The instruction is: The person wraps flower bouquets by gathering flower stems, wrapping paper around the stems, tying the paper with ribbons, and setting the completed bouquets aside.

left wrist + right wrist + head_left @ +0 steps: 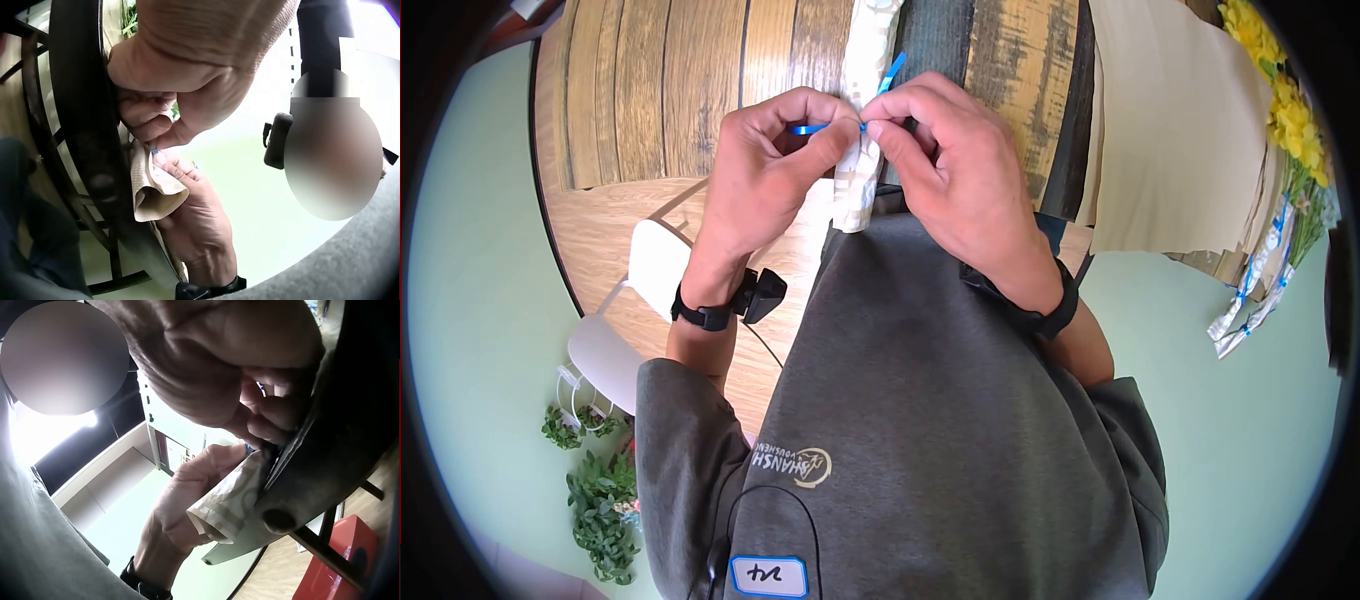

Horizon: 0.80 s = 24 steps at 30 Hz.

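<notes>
A narrow roll of white patterned wrapping paper (855,190) lies across the table's near edge, its end sticking out toward the person's body. In the left wrist view the roll's end (160,203) is a hollow, flared opening. A shiny blue ribbon (893,72) goes around the roll, one tail pointing up and another to the left. The left hand (775,165) pinches the ribbon between thumb and forefinger on the roll's left side. From the right side, the right hand (955,160) pinches it too, with both hands' fingertips meeting over the roll. The ribbon's crossing is mostly hidden by fingers.
Beneath the roll is a wooden plank table (700,90). Sheets of beige paper (1175,130) lie stacked to the right, beside yellow flowers (1295,120) with blue-tied white wrapping. White chairs (662,262) stand left, near potted plants (600,515). A red bin (334,562) sits below the table.
</notes>
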Motion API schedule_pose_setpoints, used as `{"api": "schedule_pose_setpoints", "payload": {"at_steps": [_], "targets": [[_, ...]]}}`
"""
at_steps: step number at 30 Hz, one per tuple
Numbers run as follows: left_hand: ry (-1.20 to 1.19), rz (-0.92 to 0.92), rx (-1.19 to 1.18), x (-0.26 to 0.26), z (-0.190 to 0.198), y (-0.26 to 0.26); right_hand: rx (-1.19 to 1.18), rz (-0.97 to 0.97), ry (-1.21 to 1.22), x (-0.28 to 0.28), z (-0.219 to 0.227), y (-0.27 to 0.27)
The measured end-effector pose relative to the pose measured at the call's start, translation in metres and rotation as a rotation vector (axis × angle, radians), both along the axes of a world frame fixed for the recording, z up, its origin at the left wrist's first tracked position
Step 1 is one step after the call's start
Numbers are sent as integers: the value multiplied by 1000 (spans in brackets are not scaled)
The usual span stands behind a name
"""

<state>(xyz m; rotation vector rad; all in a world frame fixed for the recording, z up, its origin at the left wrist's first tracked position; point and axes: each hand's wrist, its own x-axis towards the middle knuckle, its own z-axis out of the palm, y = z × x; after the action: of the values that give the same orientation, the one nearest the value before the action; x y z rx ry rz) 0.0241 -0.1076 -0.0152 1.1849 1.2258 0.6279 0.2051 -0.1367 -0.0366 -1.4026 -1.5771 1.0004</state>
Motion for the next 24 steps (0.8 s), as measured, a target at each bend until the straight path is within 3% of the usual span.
{"api": "schedule_pose_setpoints", "payload": {"at_steps": [6, 8, 17, 24], "targets": [[25, 3, -75, 2, 5, 4, 9, -57, 128, 0, -5, -2], [33, 10, -120, 3, 8, 4, 159, -51, 114, -1, -11, -4], [34, 51, -118, 4, 5, 3, 341, -69, 27, -3, -16, -5], [44, 48, -93, 3, 5, 2, 326, -103, 8, -9, -14, -7]]}}
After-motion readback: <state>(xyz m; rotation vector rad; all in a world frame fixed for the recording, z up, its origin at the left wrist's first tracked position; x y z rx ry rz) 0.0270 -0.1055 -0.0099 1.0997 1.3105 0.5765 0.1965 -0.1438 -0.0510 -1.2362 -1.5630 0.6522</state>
